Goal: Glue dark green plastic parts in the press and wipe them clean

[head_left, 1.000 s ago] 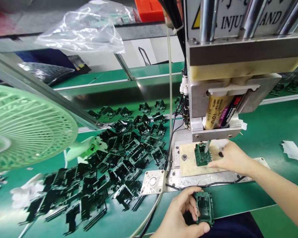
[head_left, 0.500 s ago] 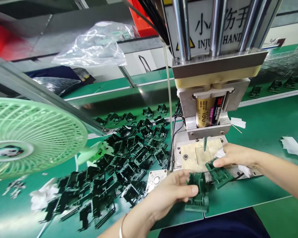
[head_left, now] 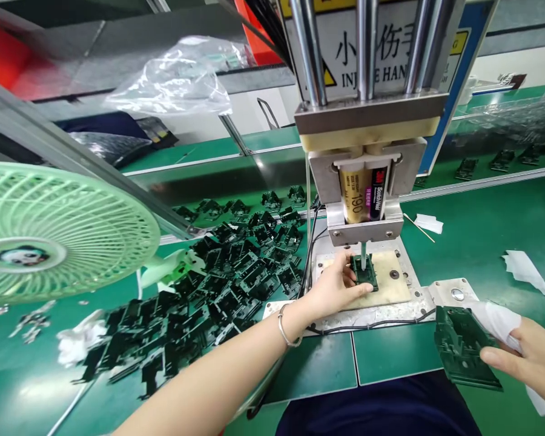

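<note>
We see dark green plastic parts [head_left: 227,290], faintly glossy; a matt green table [head_left: 481,242]; a brushed metal press head [head_left: 367,115]; a tan matt fixture plate [head_left: 393,284]; a pale green plastic fan [head_left: 63,230]; crumpled white tissue [head_left: 524,269].

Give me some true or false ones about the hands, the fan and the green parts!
1. The left hand touches the part under the nozzle. True.
2. The right hand is empty. False: it holds a green part and a white wipe.
3. The fan stands on the person's left. True.
4. The pile of parts lies right of the machine. False: it lies left of it, by the fan.
5. The left wrist wears a bangle. True.
</note>
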`<action>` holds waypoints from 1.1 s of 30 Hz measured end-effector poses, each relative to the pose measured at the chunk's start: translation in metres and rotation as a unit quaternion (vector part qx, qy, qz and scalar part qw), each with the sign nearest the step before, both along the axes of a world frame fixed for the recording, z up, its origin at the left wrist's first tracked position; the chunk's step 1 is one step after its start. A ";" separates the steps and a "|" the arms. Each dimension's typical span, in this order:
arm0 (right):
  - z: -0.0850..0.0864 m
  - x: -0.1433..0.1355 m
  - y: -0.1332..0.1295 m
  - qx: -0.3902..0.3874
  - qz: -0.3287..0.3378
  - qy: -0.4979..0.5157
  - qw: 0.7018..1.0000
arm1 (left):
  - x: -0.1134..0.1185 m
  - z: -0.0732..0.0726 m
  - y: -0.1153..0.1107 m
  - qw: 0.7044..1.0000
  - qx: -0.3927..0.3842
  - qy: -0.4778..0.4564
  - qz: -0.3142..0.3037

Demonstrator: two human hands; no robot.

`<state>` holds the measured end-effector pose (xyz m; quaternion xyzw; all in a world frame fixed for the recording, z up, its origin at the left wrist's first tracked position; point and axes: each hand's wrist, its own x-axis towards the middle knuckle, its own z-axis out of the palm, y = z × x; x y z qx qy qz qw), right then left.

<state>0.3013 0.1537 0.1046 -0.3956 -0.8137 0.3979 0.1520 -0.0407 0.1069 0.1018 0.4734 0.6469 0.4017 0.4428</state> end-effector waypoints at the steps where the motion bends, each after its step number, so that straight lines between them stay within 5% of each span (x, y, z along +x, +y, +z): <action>1: -0.001 -0.002 -0.003 0.008 0.017 0.003 1.000 | 0.000 0.000 -0.003 1.000 -0.002 0.018 -0.004; 5: -0.011 -0.008 -0.005 0.063 0.020 0.010 0.998 | -0.001 0.006 -0.037 0.977 0.050 0.209 0.003; 8: -0.025 -0.005 -0.006 0.098 0.012 -0.003 0.995 | -0.007 0.002 -0.085 0.870 0.153 0.469 0.019; 11: -0.041 0.000 -0.013 0.122 0.009 -0.024 0.992 | -0.016 -0.015 -0.134 0.777 0.193 0.596 0.062; 14: -0.054 0.003 -0.023 0.158 -0.017 -0.036 0.987 | -0.021 -0.034 -0.162 0.752 0.157 0.637 0.067; 19: -0.056 0.005 -0.027 0.140 -0.061 -0.058 0.987 | -0.018 -0.046 -0.167 0.745 0.160 0.643 0.080; 24: -0.036 -0.005 -0.030 0.082 -0.099 -0.054 0.990 | -0.008 -0.038 -0.166 0.807 0.171 0.553 0.122; 26: -0.024 -0.019 -0.040 0.050 -0.084 -0.003 0.995 | 0.003 -0.030 -0.165 0.870 0.186 0.439 0.125; 29: -0.004 -0.052 -0.059 -0.006 -0.068 0.093 0.993 | 0.024 -0.016 -0.153 0.979 0.153 0.131 0.014; 31: 0.010 -0.076 -0.070 -0.048 -0.047 0.146 0.987 | 0.039 -0.009 -0.140 0.987 0.126 -0.079 -0.053; 33: 0.023 -0.093 -0.078 -0.079 -0.023 0.179 0.980 | 0.049 -0.005 -0.126 0.961 0.120 -0.237 -0.077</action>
